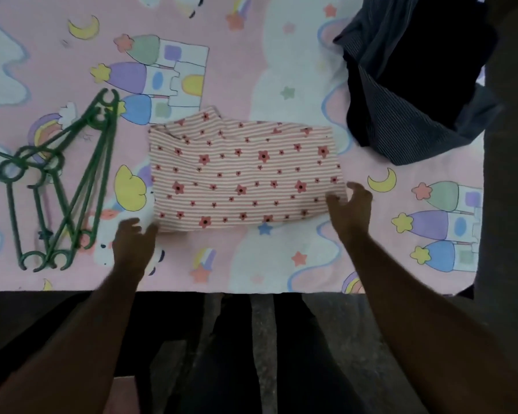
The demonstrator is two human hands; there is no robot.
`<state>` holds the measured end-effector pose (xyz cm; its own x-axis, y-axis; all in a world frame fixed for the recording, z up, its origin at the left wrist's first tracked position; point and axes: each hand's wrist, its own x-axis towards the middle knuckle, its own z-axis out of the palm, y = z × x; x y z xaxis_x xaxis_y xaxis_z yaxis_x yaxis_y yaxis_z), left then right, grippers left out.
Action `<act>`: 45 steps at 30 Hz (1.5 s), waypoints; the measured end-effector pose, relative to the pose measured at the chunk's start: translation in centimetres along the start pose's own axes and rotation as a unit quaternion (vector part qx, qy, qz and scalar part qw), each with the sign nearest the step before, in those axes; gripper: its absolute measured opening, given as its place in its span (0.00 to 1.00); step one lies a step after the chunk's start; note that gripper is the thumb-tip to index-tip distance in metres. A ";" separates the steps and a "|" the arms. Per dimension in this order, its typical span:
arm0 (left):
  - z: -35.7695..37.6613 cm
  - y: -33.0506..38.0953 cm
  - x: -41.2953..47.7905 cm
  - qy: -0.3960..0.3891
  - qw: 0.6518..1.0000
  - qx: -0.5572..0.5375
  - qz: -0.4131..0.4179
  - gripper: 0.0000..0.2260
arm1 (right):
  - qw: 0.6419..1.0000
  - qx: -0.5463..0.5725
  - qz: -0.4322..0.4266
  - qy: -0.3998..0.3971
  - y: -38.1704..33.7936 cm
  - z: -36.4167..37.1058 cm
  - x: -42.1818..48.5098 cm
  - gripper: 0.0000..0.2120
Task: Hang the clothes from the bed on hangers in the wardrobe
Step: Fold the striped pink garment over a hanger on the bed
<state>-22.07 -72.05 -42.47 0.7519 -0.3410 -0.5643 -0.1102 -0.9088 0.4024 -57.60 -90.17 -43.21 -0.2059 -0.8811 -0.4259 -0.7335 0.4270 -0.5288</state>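
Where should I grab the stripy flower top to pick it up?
Probably by its two near corners, coming in from the near edge of the bed. The stripy flower top lies folded flat, so only its edges and corners offer a grip. The left hand and right hand sit right beside those corners.

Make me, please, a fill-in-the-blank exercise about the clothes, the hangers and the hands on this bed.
1. The plastic hangers on the bedsheet are ____ in colour.
2. The pink-striped garment lies neatly ____, unlike the crumpled dark pinstriped garment.
3. The hangers lie on the side of the ____ hand, far from the right hand.

Missing words: green; folded; left.
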 end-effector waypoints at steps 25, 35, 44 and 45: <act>2.4 -2.8 -0.2 -0.003 0.996 0.090 -0.026 0.18 | 0.986 0.092 0.073 -0.118 4.8 -0.7 0.3 0.15; 8.4 7.3 -3.1 -0.068 0.914 0.153 0.370 0.16 | 0.944 0.219 0.223 -0.107 4.9 -1.4 -1.1 0.19; 15.4 15.2 -12.4 -0.320 0.920 0.005 0.226 0.17 | 0.989 0.146 0.022 0.006 1.8 -1.4 -5.1 0.04; 15.6 16.1 -12.6 -0.340 0.925 -0.025 0.169 0.21 | 0.989 0.149 0.003 -0.002 1.2 -1.0 -5.7 0.05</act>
<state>-43.44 -86.19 -40.13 0.0962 -0.6914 -0.7160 -0.2204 -0.7163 0.6620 -57.97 -84.90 -40.67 -0.2071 -0.8780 -0.4314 -0.5089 0.4733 -0.7190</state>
